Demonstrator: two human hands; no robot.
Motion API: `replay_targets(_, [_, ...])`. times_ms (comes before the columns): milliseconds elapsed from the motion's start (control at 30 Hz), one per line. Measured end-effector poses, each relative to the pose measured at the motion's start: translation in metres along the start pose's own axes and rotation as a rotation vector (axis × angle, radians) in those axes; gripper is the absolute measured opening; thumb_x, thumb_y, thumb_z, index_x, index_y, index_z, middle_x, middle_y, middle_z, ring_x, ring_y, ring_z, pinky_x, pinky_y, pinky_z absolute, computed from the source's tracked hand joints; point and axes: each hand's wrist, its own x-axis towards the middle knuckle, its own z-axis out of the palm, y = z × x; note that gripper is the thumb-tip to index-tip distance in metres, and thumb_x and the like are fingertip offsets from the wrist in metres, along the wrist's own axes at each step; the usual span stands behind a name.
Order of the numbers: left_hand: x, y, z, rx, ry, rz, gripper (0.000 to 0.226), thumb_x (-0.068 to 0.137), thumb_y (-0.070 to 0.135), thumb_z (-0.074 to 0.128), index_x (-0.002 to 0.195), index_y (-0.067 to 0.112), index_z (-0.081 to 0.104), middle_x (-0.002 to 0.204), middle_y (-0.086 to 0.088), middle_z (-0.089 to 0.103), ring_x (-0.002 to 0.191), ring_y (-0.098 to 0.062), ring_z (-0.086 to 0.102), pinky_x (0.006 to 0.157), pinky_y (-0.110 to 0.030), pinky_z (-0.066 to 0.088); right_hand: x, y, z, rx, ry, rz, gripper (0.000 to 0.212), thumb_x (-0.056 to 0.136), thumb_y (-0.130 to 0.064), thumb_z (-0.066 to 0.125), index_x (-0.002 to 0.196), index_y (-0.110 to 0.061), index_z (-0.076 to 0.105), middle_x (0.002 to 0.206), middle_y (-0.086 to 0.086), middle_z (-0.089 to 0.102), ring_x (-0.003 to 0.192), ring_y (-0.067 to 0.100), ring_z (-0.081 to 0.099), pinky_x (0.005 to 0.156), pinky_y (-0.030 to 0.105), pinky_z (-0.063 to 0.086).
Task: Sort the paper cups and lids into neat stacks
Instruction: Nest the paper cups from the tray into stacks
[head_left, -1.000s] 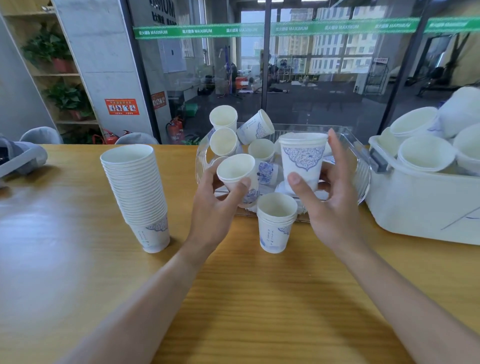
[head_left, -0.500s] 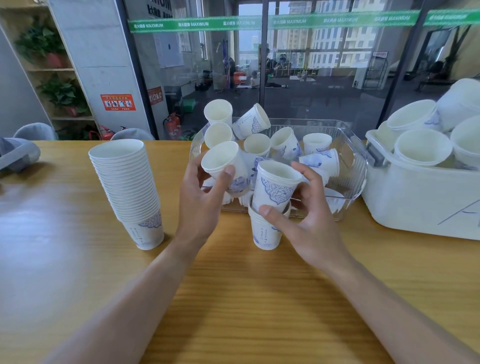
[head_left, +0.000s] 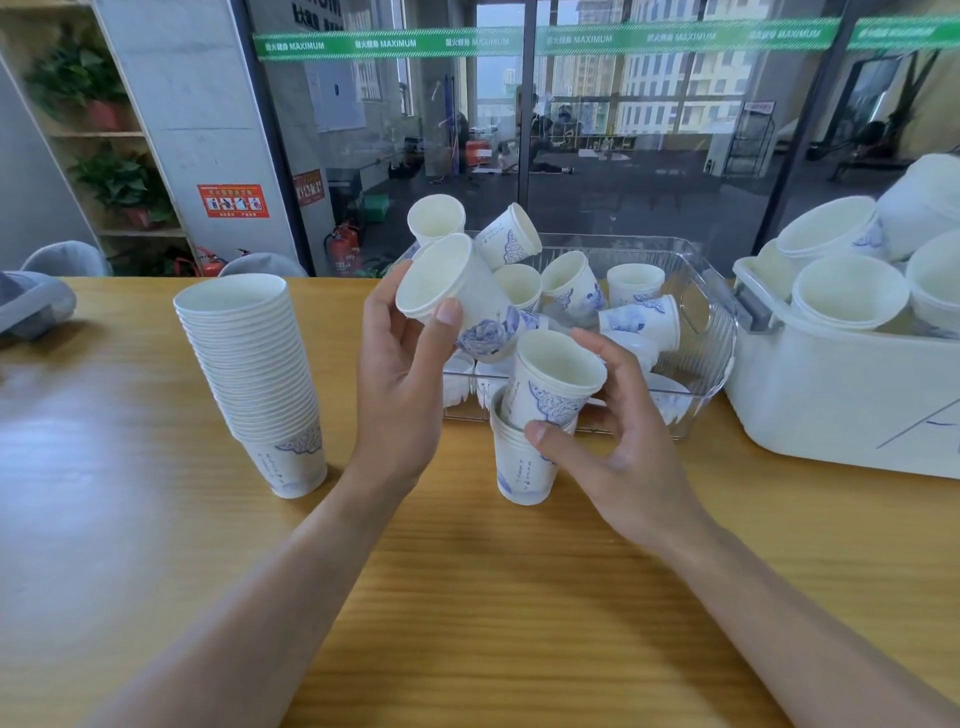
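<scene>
My left hand (head_left: 402, 364) grips a white paper cup with blue flower print (head_left: 457, 299), tilted with its mouth toward the left, above the table. My right hand (head_left: 613, 452) holds another cup (head_left: 553, 387), its base sunk partway and tilted in the mouth of a short stack (head_left: 522, 467) standing on the table. A tall stack of cups (head_left: 252, 364) stands to the left. Several loose cups (head_left: 639, 317) lie jumbled in a clear plastic bin (head_left: 711, 358) behind my hands.
A white tub (head_left: 831, 395) at the right holds several wider white paper bowls. A grey object (head_left: 31, 306) lies at the table's left edge. A glass wall runs behind the wooden table (head_left: 467, 597).
My right hand has lowered its cup from in front of the bin down into the short stack. My left hand has lifted and tilted its cup.
</scene>
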Motion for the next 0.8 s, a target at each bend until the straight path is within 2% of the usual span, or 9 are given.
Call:
replay_targets(167, [-0.001,0.006,0.004,-0.051,0.047,0.02,0.047,0.1,0.024,0.054,0.144,0.015,0.042,0.119,0.021,0.067,0.122,-0.007,0.061,0.099,-0.036,0.055,0.0,-0.001,0.0,-0.019,-0.014,0.013,0.08,0.076,-0.053,0.078,0.146,-0.049,0.04,0.145,-0.026,0.054,0.138,0.01,0.05,0.114,0.048,0.042])
replay_targets(267, [-0.003,0.01,0.006,-0.076,0.053,0.01,0.051,0.099,0.025,0.052,0.147,0.013,0.039,0.112,0.028,0.069,0.119,-0.003,0.062,0.096,-0.032,0.056,-0.001,-0.002,-0.001,-0.027,-0.029,0.011,0.081,0.078,-0.053,0.077,0.148,-0.05,0.039,0.147,-0.026,0.053,0.139,0.009,0.049,0.115,0.048,0.041])
replay_targets(467, [-0.007,0.013,0.007,-0.077,0.072,0.056,0.054,0.102,0.025,0.05,0.151,0.009,0.034,0.113,0.028,0.067,0.119,-0.004,0.062,0.096,-0.035,0.056,-0.003,-0.003,-0.001,-0.048,-0.056,-0.017,0.077,0.083,-0.036,0.078,0.151,-0.042,0.043,0.143,-0.026,0.057,0.135,0.006,0.052,0.114,0.042,0.044])
replay_targets(567, [-0.008,0.013,0.008,-0.064,0.002,0.065,0.054,0.102,0.029,0.054,0.148,0.006,0.037,0.123,0.02,0.066,0.122,-0.009,0.061,0.099,-0.041,0.057,-0.003,-0.002,0.0,-0.078,-0.073,-0.013,0.08,0.081,-0.039,0.078,0.15,-0.046,0.039,0.137,-0.031,0.056,0.135,0.002,0.051,0.113,0.03,0.04])
replay_targets(667, [-0.01,0.009,0.008,-0.011,-0.086,0.037,0.053,0.099,0.029,0.058,0.144,0.005,0.043,0.129,0.013,0.065,0.125,-0.013,0.06,0.102,-0.047,0.055,-0.003,0.0,0.0,-0.088,-0.078,0.017,0.086,0.079,-0.042,0.079,0.152,-0.047,0.035,0.135,-0.03,0.056,0.132,0.001,0.052,0.112,0.032,0.041])
replay_targets(800, [-0.017,0.0,0.006,0.109,-0.207,-0.015,0.054,0.095,0.036,0.063,0.142,0.014,0.048,0.134,0.002,0.065,0.127,-0.014,0.061,0.096,-0.031,0.054,-0.003,0.002,-0.002,-0.108,-0.105,0.066,0.098,0.075,-0.039,0.081,0.157,-0.044,0.028,0.141,-0.028,0.052,0.133,-0.001,0.05,0.114,0.035,0.042])
